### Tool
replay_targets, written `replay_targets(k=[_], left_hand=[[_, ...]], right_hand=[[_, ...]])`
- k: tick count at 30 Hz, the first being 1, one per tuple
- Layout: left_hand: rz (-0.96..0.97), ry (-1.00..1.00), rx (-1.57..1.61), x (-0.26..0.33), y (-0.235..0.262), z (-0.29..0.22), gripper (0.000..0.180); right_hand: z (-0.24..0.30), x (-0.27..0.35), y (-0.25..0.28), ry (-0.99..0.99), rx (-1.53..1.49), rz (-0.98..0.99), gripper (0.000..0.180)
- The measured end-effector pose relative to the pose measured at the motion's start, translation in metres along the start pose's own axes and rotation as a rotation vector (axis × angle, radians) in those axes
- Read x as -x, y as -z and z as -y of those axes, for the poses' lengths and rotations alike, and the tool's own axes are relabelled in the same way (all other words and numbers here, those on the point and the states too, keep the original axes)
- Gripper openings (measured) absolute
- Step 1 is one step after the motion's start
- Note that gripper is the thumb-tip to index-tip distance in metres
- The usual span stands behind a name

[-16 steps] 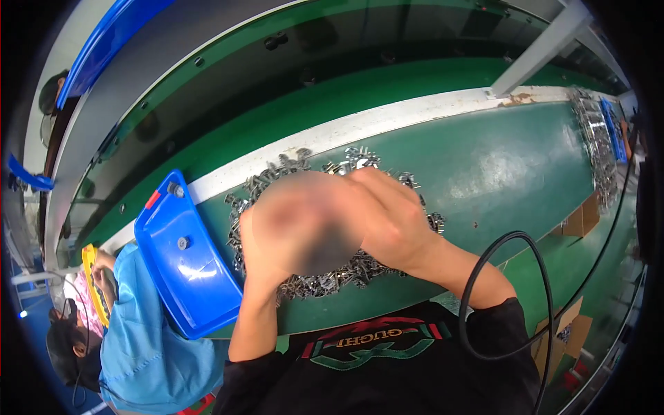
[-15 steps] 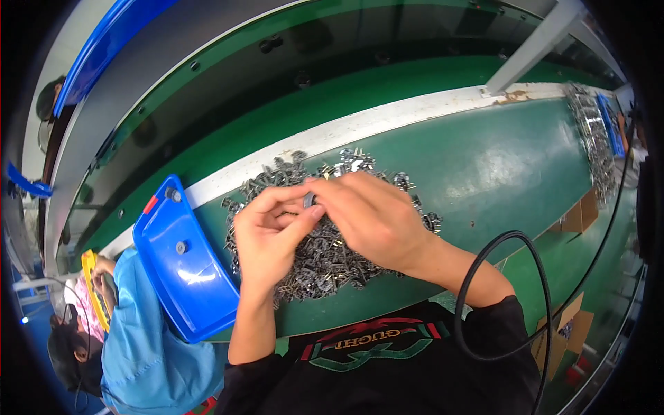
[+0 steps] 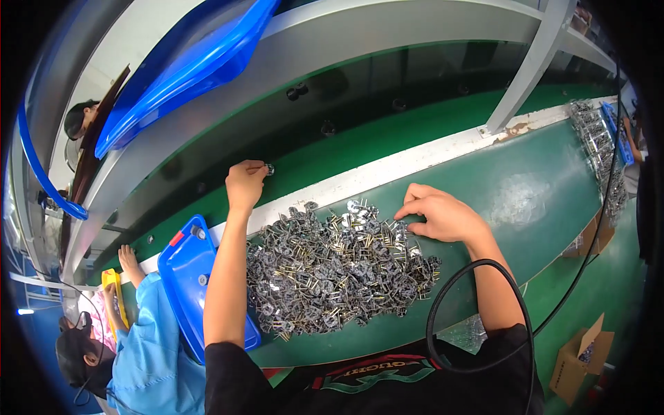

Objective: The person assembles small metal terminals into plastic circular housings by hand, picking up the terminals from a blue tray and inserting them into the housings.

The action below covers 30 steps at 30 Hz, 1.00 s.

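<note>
Stretched out over the green conveyor belt, my left hand [image 3: 245, 185] pinches a small round plug part [image 3: 270, 169], grey and shiny, between thumb and fingers. A broad pile of dark plug parts with brass-coloured metal pins [image 3: 332, 277] covers the green worktable [image 3: 470, 197] in front of me. My right hand [image 3: 443, 216] is at the pile's upper right edge, thumb and fingers apart. Its fingertips are close to the outermost parts; whether they touch one I cannot tell.
A blue tray [image 3: 181, 277] with a few small round parts stands left of the pile. Beside it sits a co-worker in blue [image 3: 155, 346], one hand at the belt. A black cable [image 3: 443, 297] loops by my right forearm. A white rail [image 3: 373, 168] divides table and belt.
My hands have come apart from working together above the pile. The left moved forward over the belt with a part; the right moved to the pile's right edge. The view has shifted.
</note>
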State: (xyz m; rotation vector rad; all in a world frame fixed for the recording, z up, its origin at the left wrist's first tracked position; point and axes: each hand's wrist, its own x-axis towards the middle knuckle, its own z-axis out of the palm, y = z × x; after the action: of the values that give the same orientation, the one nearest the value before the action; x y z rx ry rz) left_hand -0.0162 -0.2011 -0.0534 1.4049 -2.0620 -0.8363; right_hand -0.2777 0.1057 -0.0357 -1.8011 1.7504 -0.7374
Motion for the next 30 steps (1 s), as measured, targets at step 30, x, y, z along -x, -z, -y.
replay_targets(k=[30], left_hand=[[0.033,-0.55,-0.539,-0.199,-0.14,-0.058,0.029]], right_hand=[[-0.018,-0.004,0.006,0.033,-0.121,-0.082,0.006]])
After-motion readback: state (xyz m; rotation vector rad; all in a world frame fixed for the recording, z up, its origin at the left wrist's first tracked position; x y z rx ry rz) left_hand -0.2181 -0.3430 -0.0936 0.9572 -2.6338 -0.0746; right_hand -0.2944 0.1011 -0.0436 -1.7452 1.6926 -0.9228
